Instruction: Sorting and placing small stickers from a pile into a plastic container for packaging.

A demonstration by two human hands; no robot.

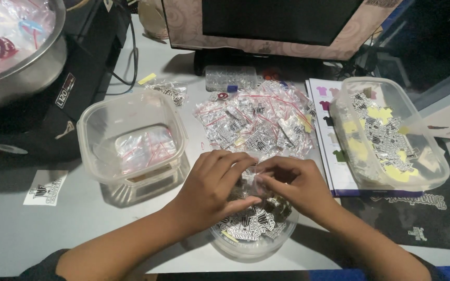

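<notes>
Over a round clear tub (251, 244) of black-and-white stickers, both hands' fingers (246, 166) pinching seemingly a small clear bag (259, 174).

A home packing desk: monitor (282, 21), sticker tubs (391, 132), bagged stickers (256, 122).

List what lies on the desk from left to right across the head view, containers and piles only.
Steel bowl → clear tub with empty zip bags → pile of filled zip bags → clear tub of stickers. The round sticker bowl under the hands overlaps the pile, so it is left out.
</notes>
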